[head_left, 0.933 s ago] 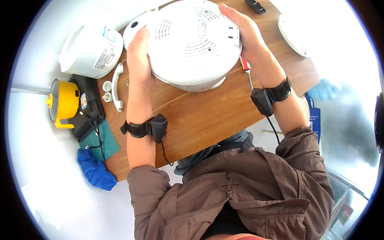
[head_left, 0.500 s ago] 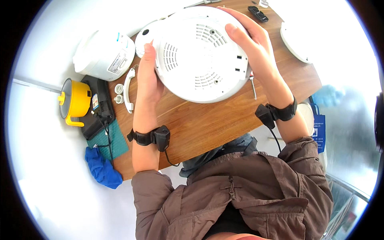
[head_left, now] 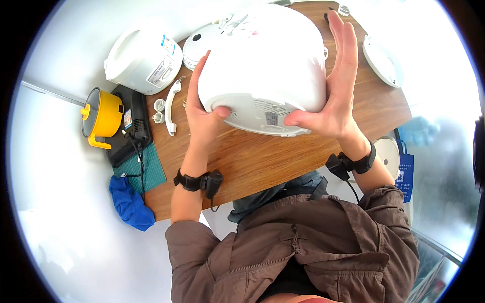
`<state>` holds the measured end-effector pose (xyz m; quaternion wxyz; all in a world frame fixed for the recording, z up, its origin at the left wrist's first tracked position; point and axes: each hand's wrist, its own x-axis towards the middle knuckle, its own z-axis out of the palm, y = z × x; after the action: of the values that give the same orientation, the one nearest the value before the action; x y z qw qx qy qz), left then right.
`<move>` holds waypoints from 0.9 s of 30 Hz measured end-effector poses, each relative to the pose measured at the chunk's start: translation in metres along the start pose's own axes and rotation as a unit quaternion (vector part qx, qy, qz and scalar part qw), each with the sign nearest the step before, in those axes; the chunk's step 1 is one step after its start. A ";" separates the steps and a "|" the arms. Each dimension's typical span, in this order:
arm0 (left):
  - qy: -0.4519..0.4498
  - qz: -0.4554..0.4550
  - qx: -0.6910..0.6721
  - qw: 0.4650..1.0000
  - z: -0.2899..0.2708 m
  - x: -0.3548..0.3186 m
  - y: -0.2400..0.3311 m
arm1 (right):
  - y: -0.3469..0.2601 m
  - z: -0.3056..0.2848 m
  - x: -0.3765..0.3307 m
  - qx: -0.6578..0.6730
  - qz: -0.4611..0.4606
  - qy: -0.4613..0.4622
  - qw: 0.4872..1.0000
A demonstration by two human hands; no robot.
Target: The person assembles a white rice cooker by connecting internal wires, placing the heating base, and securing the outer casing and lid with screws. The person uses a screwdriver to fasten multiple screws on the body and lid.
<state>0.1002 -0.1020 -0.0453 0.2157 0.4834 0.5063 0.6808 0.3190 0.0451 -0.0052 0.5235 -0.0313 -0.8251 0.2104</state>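
Observation:
Between my two hands a white rice cooker body (head_left: 262, 65) is held tilted above the wooden table, its smooth round side toward me. The vented base with a small label shows along its lower edge. My left hand (head_left: 203, 113) grips the left side, its thumb against the base rim. On the opposite side, my right hand (head_left: 339, 96) presses with palm and thumb, the thumb lying on the base edge and the fingers stretched upward. A white lid-like part (head_left: 196, 48) with a dark round hole lies behind the body, partly covered by it.
At the left stand another white rice cooker (head_left: 144, 65) and a yellow pot (head_left: 108, 118) on a black case (head_left: 136, 134). Nearby lie a curved white handle (head_left: 171, 111), small white caps (head_left: 159, 105), a green mat (head_left: 151, 169) and a blue cloth (head_left: 130, 204). A white curved cover (head_left: 381, 60) lies far right.
The cooker body has been tipped: its vented base faced me before, and now its side does. My right hand has shifted from the top edge down to the right side, fingers now extended.

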 end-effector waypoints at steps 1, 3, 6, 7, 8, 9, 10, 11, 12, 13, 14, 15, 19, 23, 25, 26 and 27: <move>0.003 0.020 0.010 1.000 0.000 -0.002 -0.001 | 0.002 -0.001 -0.003 -0.016 -0.004 0.005 1.000; -0.001 0.037 0.019 0.999 0.003 -0.005 -0.006 | 0.001 -0.002 -0.009 -0.004 0.020 0.020 1.000; -0.019 0.076 0.030 0.996 0.006 -0.009 -0.018 | -0.010 0.001 -0.023 0.092 0.115 0.065 0.987; -0.026 0.091 0.034 0.995 0.007 -0.009 -0.020 | -0.012 0.003 -0.027 0.130 0.154 0.092 0.975; -0.040 0.144 0.072 0.986 0.008 -0.009 -0.020 | -0.013 0.005 -0.031 0.167 0.193 0.119 0.960; -0.054 0.195 0.108 0.973 0.009 -0.008 -0.022 | -0.010 0.002 -0.039 0.176 0.263 0.125 0.940; -0.066 0.245 0.146 0.956 0.009 -0.008 -0.020 | -0.007 -0.004 -0.048 0.187 0.330 0.130 0.916; -0.067 0.268 0.141 0.951 0.014 -0.009 -0.017 | -0.007 -0.008 -0.052 0.196 0.396 0.135 0.887; -0.069 0.294 0.147 0.942 0.016 -0.010 -0.014 | -0.014 -0.005 -0.044 0.262 0.435 0.157 0.847; -0.071 0.320 0.152 0.932 0.019 -0.012 -0.012 | -0.013 -0.012 -0.048 0.335 0.479 0.138 0.799; -0.074 0.345 0.158 0.922 0.021 -0.013 -0.012 | -0.011 -0.020 -0.051 0.404 0.519 0.118 0.744; -0.079 0.354 0.164 0.917 0.021 -0.015 -0.013 | -0.011 -0.022 -0.050 0.428 0.523 0.117 0.728; -0.138 0.382 0.176 0.897 0.017 -0.012 -0.004 | -0.013 -0.028 -0.050 0.459 0.524 0.126 0.706; -0.018 0.171 -0.030 0.985 0.045 -0.022 -0.025 | -0.008 -0.031 -0.072 0.339 0.464 0.128 0.809; -0.059 -0.009 -0.142 0.988 0.029 -0.035 -0.011 | -0.016 -0.026 -0.074 0.294 0.374 0.110 0.873; -0.070 -0.072 -0.217 0.971 0.017 -0.044 -0.034 | -0.019 -0.024 -0.071 0.284 0.337 0.092 0.893; -0.067 -0.137 -0.287 0.946 0.003 -0.055 -0.056 | -0.024 -0.018 -0.073 0.285 0.317 0.072 0.901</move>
<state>0.1162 -0.1215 -0.1193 0.4697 0.3713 0.3352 0.7274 0.3717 0.0093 -0.0517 0.4737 -0.1558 -0.6360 0.5890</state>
